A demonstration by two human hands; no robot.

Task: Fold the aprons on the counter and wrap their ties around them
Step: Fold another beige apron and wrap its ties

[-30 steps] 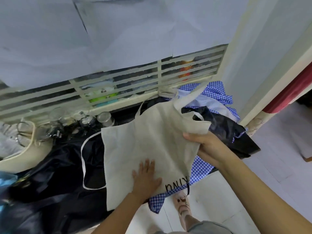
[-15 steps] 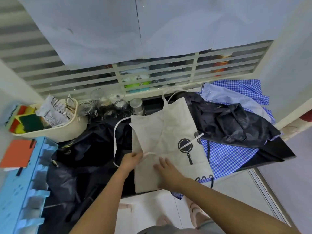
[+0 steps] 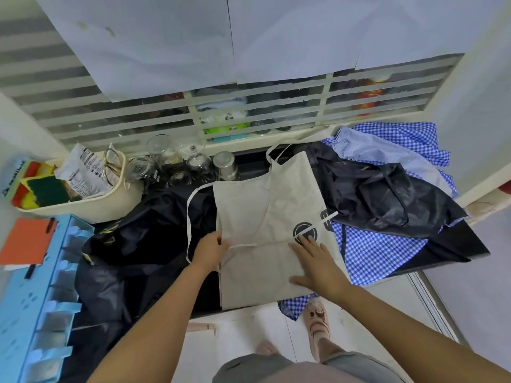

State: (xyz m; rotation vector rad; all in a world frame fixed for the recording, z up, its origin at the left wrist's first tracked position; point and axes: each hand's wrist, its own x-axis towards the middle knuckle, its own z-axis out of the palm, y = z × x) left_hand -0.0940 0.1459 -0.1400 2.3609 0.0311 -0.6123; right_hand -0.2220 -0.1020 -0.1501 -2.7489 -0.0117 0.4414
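The beige apron [image 3: 265, 205], held half up in the air a second ago, now lies flat on the counter [image 3: 246, 164], bib pointing away from the person. Since half a second ago a lower flap has come to lie across it. Its top edge runs straight from the left grip to the right one and covers the bottom of the printed pan [image 3: 304, 230].

The left hand [image 3: 211, 246] is clenched on the apron's left edge, right at that fold line, and seems to take the thin tie [image 3: 189, 217] in with it. The tie loops out to the far left of the grip. The right hand [image 3: 315, 261] is released, with its fingers spread flat on the flap to press it down.

The first fold looks made, but the tie is not yet wrapped. The black apron [image 3: 373, 194] and the checked apron [image 3: 373, 252] lie unfolded just right of the pressing hand.
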